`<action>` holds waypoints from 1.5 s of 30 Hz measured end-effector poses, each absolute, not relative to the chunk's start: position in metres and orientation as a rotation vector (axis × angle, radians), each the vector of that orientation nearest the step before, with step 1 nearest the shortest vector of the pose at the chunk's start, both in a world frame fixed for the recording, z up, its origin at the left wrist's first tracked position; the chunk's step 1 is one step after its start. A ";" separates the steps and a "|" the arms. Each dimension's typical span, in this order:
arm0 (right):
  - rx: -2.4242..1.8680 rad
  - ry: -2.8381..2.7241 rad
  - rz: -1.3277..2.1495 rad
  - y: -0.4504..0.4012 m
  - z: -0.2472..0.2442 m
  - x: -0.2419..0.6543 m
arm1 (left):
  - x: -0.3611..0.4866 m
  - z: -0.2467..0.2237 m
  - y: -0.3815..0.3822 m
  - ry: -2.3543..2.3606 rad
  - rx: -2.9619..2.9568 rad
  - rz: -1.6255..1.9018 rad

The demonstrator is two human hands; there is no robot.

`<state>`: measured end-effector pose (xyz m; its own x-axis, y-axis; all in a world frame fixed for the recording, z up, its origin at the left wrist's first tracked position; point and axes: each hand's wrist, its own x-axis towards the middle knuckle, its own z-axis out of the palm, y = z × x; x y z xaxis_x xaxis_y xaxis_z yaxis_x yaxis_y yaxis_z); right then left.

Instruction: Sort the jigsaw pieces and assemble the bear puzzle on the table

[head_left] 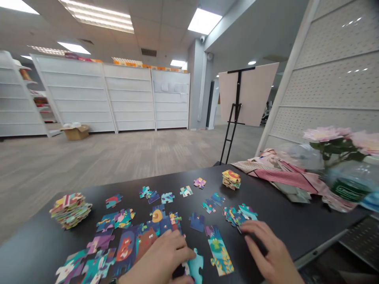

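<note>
A grey-carpeted room with white shelving panels lies beyond a black table. Colourful cardboard jigsaw pieces spread from the table's middle toward its near edge, some joined into a partial picture. One multicoloured stack of pieces stands toward the far left corner, a smaller yellow-and-red stack near the far edge.

The left hand is half curled over the near middle, beside a teal jigsaw piece — whether it grips that piece, I cannot tell. The right hand is open, thumb and forefinger apart, its forefinger at a loose blue-and-teal cluster — nothing visible between the fingers.
</note>
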<state>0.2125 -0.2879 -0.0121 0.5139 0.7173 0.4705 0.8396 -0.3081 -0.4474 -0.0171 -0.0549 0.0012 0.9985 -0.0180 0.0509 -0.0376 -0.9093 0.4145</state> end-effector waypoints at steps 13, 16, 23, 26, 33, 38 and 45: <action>-2.244 -1.039 -0.496 -0.290 -0.041 0.265 | -0.027 -0.002 -0.038 -0.048 2.561 0.281; -2.246 -1.032 -0.493 -0.289 -0.043 0.268 | -0.027 -0.004 -0.040 -0.020 2.550 0.276; -2.233 -1.067 -0.476 -0.289 -0.041 0.266 | -0.023 -0.004 -0.049 0.039 2.545 0.263; -2.226 -1.053 -0.488 -0.288 -0.039 0.265 | -0.023 -0.002 -0.048 0.030 2.542 0.291; -2.229 -1.046 -0.472 -0.289 -0.040 0.266 | -0.028 0.002 -0.035 0.055 2.591 0.321; -2.237 -1.035 -0.455 -0.290 -0.039 0.265 | -0.028 0.000 -0.026 -0.012 2.643 0.298; -2.238 -1.015 -0.436 -0.290 -0.039 0.265 | -0.025 0.000 -0.023 -0.075 2.655 0.277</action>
<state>0.2645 -0.2898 -0.0390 0.6474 0.5507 0.5269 0.7612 -0.5008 -0.4120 -0.0254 -0.0233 0.0003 0.9782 -0.0058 0.2078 -0.0999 -0.8896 0.4457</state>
